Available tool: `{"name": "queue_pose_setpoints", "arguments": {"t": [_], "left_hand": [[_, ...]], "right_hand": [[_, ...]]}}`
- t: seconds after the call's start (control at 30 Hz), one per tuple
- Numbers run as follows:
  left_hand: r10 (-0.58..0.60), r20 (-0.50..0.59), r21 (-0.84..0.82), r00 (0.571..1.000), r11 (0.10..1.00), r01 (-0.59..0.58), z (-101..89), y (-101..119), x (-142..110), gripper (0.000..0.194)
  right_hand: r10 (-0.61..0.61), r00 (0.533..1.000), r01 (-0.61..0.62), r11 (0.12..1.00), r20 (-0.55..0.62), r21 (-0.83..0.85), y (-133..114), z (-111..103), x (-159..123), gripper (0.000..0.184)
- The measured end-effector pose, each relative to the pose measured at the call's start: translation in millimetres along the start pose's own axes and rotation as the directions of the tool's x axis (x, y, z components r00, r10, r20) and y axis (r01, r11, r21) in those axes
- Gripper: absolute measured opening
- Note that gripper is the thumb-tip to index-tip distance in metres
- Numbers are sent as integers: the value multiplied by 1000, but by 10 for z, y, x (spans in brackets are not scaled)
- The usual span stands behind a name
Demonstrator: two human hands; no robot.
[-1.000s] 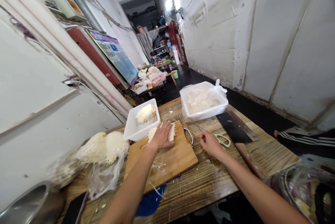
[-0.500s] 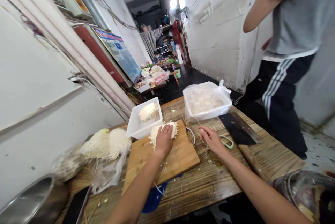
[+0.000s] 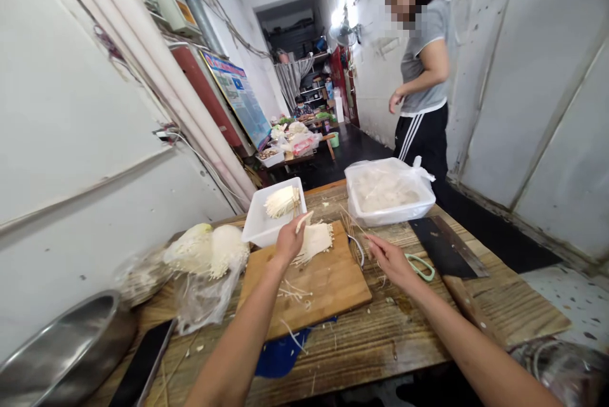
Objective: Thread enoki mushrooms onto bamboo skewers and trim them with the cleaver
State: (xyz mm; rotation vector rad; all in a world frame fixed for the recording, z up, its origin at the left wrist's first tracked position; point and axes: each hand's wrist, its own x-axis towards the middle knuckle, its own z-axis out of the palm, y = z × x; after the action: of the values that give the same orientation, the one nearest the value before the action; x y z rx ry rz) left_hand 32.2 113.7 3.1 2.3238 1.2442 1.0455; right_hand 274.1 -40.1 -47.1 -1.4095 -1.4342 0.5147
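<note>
My left hand (image 3: 289, 241) is closed around a small pale bunch of enoki mushrooms (image 3: 304, 221), raised just above the wooden cutting board (image 3: 328, 293). Beside it, a flat row of enoki (image 3: 318, 239) lies across the board's far end. Loose strands are scattered nearer to me. My right hand (image 3: 389, 260), to the right of the board, pinches a thin bamboo skewer (image 3: 354, 220) that points up and left. More thin skewers (image 3: 347, 227) lie at the board's right edge. Behind the left hand, a white tray (image 3: 252, 223) contains a bundle of skewered enoki (image 3: 282, 201).
A bagged white tub (image 3: 390, 191) stands at the back right. Green scissor handles (image 3: 423, 269) and a cleaver (image 3: 445, 245) lie right of my hand. Bagged enoki (image 3: 228, 248), a phone (image 3: 143, 362) and a steel bowl (image 3: 66, 343) are left. A person (image 3: 423, 71) stands beyond the table.
My left hand has lifted off the enoki on the board and moved slightly left with a small bunch. The right hand still pinches a skewer. The other person has moved farther along the room.
</note>
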Motion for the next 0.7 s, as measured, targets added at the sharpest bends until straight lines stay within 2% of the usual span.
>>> {"name": "queue_pose_setpoints", "arguments": {"t": [0.1, 0.17, 0.27, 0.37, 0.47, 0.53, 0.63, 0.7], "left_hand": [[-96, -125, -182, 988, 981, 72, -281, -118, 59, 38], [-183, -197, -324, 963, 939, 113, -460, -208, 70, 43], [-336, -255, -556, 907, 818, 147, -710, -340, 37, 53], [-467, -258, -751, 846, 648, 129, -948, -429, -57, 54], [-550, -211, -873, 808, 478, 97, -1151, -455, -209, 41], [-573, -140, -923, 807, 370, 103, -1231, -438, -335, 34], [-556, 23, -961, 831, 217, 172, -1223, -366, -536, 31], [-528, 134, -962, 839, 133, 237, -1135, -292, -663, 32]], "right_hand": [[-41, 998, 42, 999, 43, -22, -69, 40, 47, 47], [-71, 996, 74, 996, 46, -56, -110, 74, 78, 44], [-95, 994, 100, 991, 54, -89, -162, 124, 111, 37], [-89, 990, 101, 988, 105, -114, -217, 177, 117, 37], [-86, 982, 110, 984, 166, -138, -290, 233, 113, 39], [-143, 970, 174, 974, 196, -149, -361, 264, 121, 38], [-264, 941, 305, 933, 211, -192, -518, 280, 145, 35], [-280, 931, 335, 911, 236, -239, -646, 265, 151, 35]]}}
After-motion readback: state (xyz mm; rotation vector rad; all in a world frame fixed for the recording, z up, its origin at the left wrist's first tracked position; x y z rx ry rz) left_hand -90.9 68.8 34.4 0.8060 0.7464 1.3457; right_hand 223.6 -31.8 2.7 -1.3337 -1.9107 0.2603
